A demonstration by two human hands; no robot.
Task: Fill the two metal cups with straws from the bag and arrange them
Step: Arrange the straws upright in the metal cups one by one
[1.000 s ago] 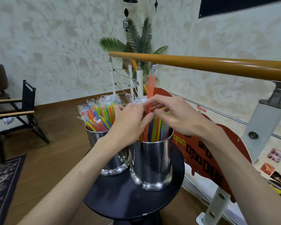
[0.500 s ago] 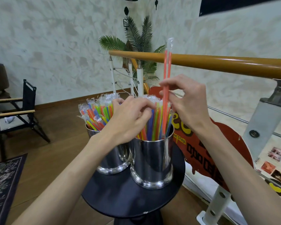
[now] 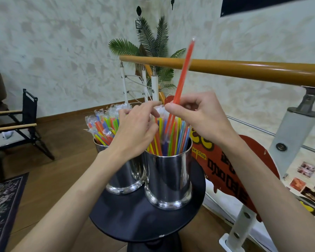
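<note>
We see a round black table (image 3: 135, 220) at the lower centre of the frame, and on it two metal cups touching side by side. The left cup (image 3: 124, 179) brims with wrapped straws (image 3: 102, 126); the right cup (image 3: 168, 180) stands nearer us, its coloured straws (image 3: 169, 139) fanned upright. Both forearms reach up from the bottom corners, meeting above the right cup. Our right hand (image 3: 198, 117) pinches a red straw (image 3: 183, 73) between thumb and forefinger; the straw tilts toward the upper right, its top crossing the wooden handrail (image 3: 244, 70), its lower end among the straws in the cup. Our left hand (image 3: 136, 128) sits just beside it, fingers curled over the straw tops, seemingly nipping a wrapper tip, though that's hard to confirm.
</note>
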